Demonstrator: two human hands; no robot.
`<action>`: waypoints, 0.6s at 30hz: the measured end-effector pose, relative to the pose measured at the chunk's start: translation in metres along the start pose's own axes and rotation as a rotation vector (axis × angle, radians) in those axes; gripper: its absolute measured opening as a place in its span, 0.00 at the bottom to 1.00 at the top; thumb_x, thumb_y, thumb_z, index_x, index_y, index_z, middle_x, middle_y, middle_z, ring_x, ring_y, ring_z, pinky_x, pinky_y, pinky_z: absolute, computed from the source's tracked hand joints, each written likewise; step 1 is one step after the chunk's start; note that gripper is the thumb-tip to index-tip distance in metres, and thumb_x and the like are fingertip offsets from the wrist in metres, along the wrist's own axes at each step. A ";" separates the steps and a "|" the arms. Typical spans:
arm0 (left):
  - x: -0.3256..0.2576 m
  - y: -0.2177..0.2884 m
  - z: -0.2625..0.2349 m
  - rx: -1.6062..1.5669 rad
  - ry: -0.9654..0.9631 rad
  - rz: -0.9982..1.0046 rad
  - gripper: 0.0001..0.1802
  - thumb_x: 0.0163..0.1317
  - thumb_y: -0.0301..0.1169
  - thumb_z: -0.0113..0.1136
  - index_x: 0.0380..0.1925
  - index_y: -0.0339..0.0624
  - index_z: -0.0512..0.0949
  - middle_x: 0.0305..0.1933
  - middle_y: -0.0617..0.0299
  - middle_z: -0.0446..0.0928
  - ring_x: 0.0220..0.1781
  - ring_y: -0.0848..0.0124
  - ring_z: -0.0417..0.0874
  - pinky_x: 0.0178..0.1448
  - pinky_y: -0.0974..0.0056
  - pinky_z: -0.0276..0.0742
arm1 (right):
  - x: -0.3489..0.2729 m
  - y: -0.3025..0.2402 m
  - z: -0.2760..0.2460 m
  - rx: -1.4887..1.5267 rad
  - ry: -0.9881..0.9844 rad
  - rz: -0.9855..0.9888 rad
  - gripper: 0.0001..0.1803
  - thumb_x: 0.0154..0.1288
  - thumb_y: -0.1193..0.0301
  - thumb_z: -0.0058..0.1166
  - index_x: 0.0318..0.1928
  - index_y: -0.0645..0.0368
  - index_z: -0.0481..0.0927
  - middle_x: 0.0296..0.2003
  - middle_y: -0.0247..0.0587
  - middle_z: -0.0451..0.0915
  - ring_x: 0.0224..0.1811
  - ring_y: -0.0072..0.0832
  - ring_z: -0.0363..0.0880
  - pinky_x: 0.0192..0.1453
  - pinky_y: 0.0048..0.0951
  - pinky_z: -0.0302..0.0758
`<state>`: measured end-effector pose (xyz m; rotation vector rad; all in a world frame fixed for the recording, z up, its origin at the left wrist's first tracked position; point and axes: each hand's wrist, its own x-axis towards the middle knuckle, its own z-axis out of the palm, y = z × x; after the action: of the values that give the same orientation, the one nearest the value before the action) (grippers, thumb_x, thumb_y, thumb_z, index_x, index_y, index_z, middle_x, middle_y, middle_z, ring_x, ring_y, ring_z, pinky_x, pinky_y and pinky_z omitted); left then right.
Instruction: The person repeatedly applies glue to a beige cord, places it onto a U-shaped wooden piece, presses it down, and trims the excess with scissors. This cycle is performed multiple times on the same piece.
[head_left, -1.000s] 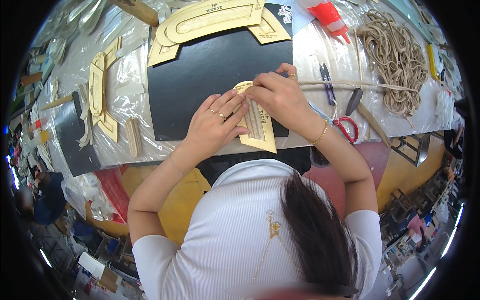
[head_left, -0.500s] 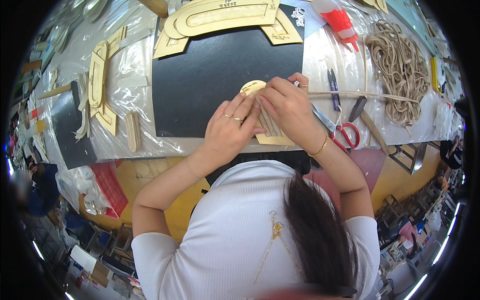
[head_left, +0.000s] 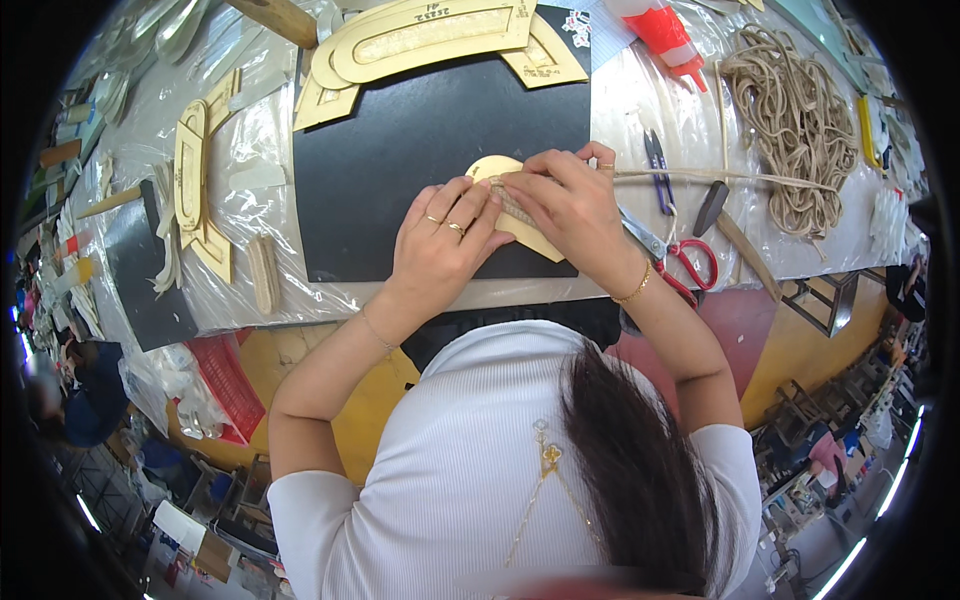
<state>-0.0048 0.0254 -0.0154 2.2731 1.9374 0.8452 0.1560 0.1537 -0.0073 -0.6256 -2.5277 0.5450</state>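
Observation:
A pale yellow template [head_left: 490, 166] with a rounded end lies on the black board [head_left: 400, 190], under both of my hands. Rows of beige cord [head_left: 516, 212] run along its middle. My left hand [head_left: 447, 238] is closed on the template's left side, fingers bent and pressed together by the cord rows. From the right, my right hand [head_left: 572, 207] pinches the cord near the rounded end, with its little finger raised. A free length of cord trails from that hand to the tangled cord pile [head_left: 795, 140]. The pinching fingertips partly hide the cord.
Larger yellow templates [head_left: 430, 42] rest on the board's far edge, and more templates [head_left: 190, 165] lie left. Right of my hands are red-handled scissors [head_left: 693, 262], dark thread snips [head_left: 657, 170] and a hammer [head_left: 745, 250]. A red-and-white bottle [head_left: 660, 40] lies farther back.
The template has turned, its lower end swinging right and its rounded end shifting left. Both hands have moved slightly with it, still on the template and cord.

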 end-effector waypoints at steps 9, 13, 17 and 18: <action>0.002 -0.002 0.001 -0.036 -0.016 0.031 0.23 0.56 0.38 0.71 0.48 0.34 0.82 0.58 0.50 0.80 0.63 0.56 0.80 0.65 0.51 0.75 | 0.004 -0.003 0.003 -0.014 -0.009 0.017 0.08 0.56 0.70 0.69 0.39 0.49 0.89 0.33 0.25 0.80 0.35 0.22 0.80 0.55 0.37 0.60; 0.004 0.009 0.004 0.085 -0.037 -0.009 0.21 0.56 0.36 0.73 0.46 0.34 0.82 0.57 0.51 0.82 0.64 0.57 0.81 0.66 0.50 0.74 | 0.002 -0.006 -0.006 -0.006 -0.100 0.028 0.13 0.56 0.72 0.67 0.44 0.49 0.88 0.36 0.27 0.79 0.36 0.23 0.80 0.53 0.37 0.61; 0.004 0.017 0.005 0.153 -0.043 -0.042 0.20 0.58 0.38 0.72 0.45 0.36 0.81 0.56 0.52 0.82 0.64 0.58 0.81 0.69 0.49 0.71 | -0.004 0.000 -0.026 -0.060 -0.216 0.036 0.18 0.55 0.74 0.65 0.48 0.48 0.89 0.38 0.28 0.79 0.38 0.23 0.80 0.51 0.35 0.61; 0.003 0.017 0.006 0.153 -0.042 -0.047 0.20 0.58 0.38 0.71 0.45 0.37 0.81 0.56 0.52 0.82 0.64 0.58 0.81 0.69 0.50 0.70 | -0.006 0.002 -0.029 -0.052 -0.233 0.028 0.19 0.55 0.75 0.65 0.49 0.48 0.89 0.39 0.28 0.79 0.38 0.24 0.79 0.51 0.35 0.61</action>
<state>0.0137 0.0267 -0.0128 2.2951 2.0957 0.6608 0.1761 0.1596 0.0130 -0.6509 -2.7623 0.5944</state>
